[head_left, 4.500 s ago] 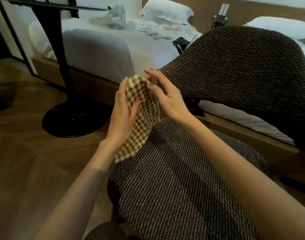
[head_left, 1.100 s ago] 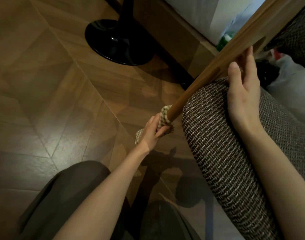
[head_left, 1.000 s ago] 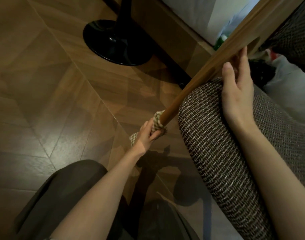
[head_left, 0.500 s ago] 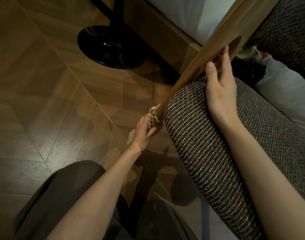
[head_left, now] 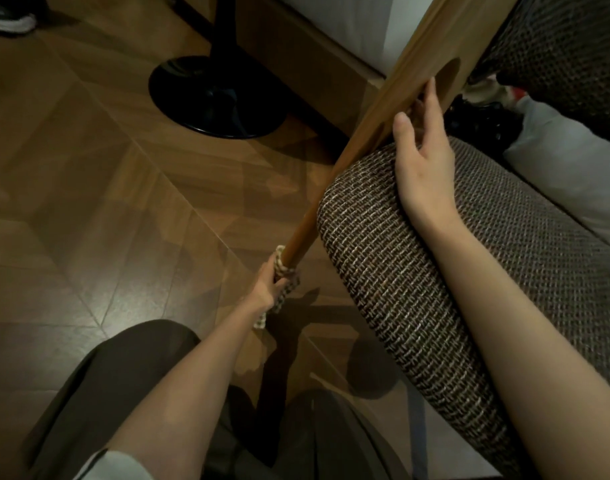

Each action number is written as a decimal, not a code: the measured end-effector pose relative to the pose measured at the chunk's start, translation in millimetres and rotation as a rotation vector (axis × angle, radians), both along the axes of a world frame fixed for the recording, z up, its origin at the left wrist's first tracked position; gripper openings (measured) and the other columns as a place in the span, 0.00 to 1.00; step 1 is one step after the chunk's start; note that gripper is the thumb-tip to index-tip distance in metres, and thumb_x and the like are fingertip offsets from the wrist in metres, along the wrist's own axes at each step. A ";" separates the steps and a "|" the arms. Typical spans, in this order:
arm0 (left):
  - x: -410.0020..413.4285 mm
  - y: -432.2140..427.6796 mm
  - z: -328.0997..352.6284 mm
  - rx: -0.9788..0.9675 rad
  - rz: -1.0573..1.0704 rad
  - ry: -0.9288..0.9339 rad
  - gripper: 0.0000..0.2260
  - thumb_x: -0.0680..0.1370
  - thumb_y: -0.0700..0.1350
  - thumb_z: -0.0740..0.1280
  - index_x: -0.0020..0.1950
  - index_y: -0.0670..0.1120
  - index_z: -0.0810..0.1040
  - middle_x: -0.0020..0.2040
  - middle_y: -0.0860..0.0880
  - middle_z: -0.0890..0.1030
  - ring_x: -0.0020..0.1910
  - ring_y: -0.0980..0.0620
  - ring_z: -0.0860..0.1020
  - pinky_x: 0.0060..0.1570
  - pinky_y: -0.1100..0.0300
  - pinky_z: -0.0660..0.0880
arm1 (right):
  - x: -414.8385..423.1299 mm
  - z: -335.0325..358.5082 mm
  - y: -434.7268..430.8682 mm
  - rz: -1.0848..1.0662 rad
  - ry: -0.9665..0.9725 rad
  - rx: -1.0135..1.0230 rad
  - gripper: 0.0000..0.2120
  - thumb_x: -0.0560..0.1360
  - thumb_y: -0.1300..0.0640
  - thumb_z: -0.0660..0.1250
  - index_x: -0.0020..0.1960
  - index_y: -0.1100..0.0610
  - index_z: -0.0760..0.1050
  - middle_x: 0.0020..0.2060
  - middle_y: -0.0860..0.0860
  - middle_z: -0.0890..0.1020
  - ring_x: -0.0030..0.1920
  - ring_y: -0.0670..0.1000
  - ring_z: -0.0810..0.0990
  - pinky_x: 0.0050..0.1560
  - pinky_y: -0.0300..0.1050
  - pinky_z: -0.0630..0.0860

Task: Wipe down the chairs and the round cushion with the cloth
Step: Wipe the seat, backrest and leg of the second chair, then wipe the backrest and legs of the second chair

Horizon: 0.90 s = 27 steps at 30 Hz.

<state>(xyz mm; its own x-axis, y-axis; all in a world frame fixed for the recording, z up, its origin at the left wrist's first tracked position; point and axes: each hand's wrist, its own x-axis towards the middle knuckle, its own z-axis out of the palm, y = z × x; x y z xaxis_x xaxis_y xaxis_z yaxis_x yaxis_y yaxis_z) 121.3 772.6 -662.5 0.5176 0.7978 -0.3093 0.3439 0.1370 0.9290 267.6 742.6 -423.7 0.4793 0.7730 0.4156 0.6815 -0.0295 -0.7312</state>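
A chair with a brown woven seat and a wooden leg fills the right side. My left hand grips the checked green-and-cream cloth, which is wrapped round the low end of the leg near the floor. My right hand lies on the seat's far edge, its fingers straight and touching the wooden frame where the leg meets it. The chair's woven backrest shows at the top right.
A black round stand base sits on the wooden parquet floor beyond the leg. A bed frame runs along the top. A pale bag lies behind the seat. My dark trouser knees are at the bottom.
Earlier both hands held the cloth above the seat. Over the last second my left hand has slid the cloth down the leg towards the floor; my right hand stays on the seat edge.
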 end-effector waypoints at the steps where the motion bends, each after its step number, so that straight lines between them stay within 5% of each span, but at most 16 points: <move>1: 1.5 0.1 10.8 0.039 0.013 -0.030 0.23 0.78 0.33 0.62 0.73 0.37 0.62 0.69 0.36 0.70 0.68 0.39 0.69 0.68 0.46 0.66 | -0.9 -0.1 0.3 0.001 0.012 0.004 0.28 0.82 0.51 0.56 0.78 0.55 0.50 0.75 0.51 0.61 0.74 0.45 0.60 0.72 0.40 0.61; 6: 9.5 7.7 73.8 0.269 0.065 -0.162 0.16 0.78 0.33 0.60 0.66 0.39 0.71 0.60 0.37 0.77 0.59 0.37 0.76 0.60 0.43 0.73 | -1.7 2.7 -3.1 -0.005 0.051 0.013 0.26 0.82 0.52 0.57 0.77 0.55 0.55 0.74 0.50 0.64 0.70 0.40 0.62 0.60 0.21 0.58; 9: 5.2 13.2 118.3 0.287 0.084 -0.292 0.16 0.78 0.44 0.61 0.65 0.44 0.74 0.59 0.38 0.79 0.60 0.37 0.76 0.60 0.40 0.73 | -1.4 4.9 -6.7 -0.028 0.180 0.072 0.21 0.82 0.54 0.57 0.74 0.54 0.62 0.71 0.50 0.69 0.69 0.46 0.68 0.67 0.38 0.68; 12: 4.5 22.1 166.2 0.448 0.016 -0.400 0.22 0.78 0.43 0.61 0.72 0.52 0.69 0.67 0.58 0.74 0.67 0.59 0.71 0.65 0.65 0.68 | 2.9 10.3 -17.0 -0.084 0.295 0.151 0.17 0.82 0.56 0.58 0.70 0.53 0.68 0.67 0.50 0.73 0.66 0.49 0.72 0.65 0.54 0.72; 15: 13.0 32.8 213.5 0.646 0.011 -0.387 0.29 0.75 0.30 0.58 0.73 0.50 0.68 0.66 0.60 0.72 0.66 0.67 0.69 0.65 0.71 0.65 | 11.7 18.0 -28.9 -0.122 0.269 0.159 0.15 0.81 0.58 0.59 0.67 0.51 0.71 0.64 0.47 0.74 0.63 0.48 0.74 0.63 0.54 0.74; 21: 42.7 19.1 287.3 0.987 0.017 -0.376 0.27 0.71 0.28 0.60 0.66 0.47 0.75 0.62 0.55 0.75 0.63 0.61 0.72 0.65 0.72 0.64 | 45.3 57.6 -56.5 -0.136 0.346 0.247 0.11 0.81 0.58 0.59 0.60 0.50 0.75 0.53 0.42 0.78 0.50 0.40 0.79 0.51 0.41 0.78; 25: 87.7 -7.0 311.1 0.930 -0.059 -0.388 0.20 0.72 0.29 0.64 0.62 0.43 0.79 0.56 0.55 0.78 0.56 0.65 0.73 0.58 0.77 0.66 | 69.3 77.3 -83.7 -0.099 0.405 0.225 0.12 0.82 0.55 0.58 0.62 0.52 0.74 0.55 0.45 0.78 0.47 0.42 0.80 0.46 0.40 0.79; 27: 112.9 -19.5 318.6 0.732 -0.160 -0.428 0.17 0.75 0.33 0.65 0.62 0.45 0.79 0.56 0.55 0.80 0.55 0.66 0.75 0.56 0.74 0.70 | 82.0 83.1 -99.4 -0.081 0.457 0.194 0.12 0.81 0.54 0.58 0.63 0.52 0.73 0.55 0.48 0.79 0.47 0.43 0.80 0.45 0.42 0.79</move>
<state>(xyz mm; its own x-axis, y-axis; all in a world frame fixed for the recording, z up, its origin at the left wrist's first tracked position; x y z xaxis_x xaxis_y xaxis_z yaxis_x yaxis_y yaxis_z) 234.2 753.1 -343.9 0.5956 0.6276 0.5014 -0.0919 -0.5669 0.8186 349.6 643.3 -340.5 0.7010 0.6553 0.2812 0.2911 0.0970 -0.9518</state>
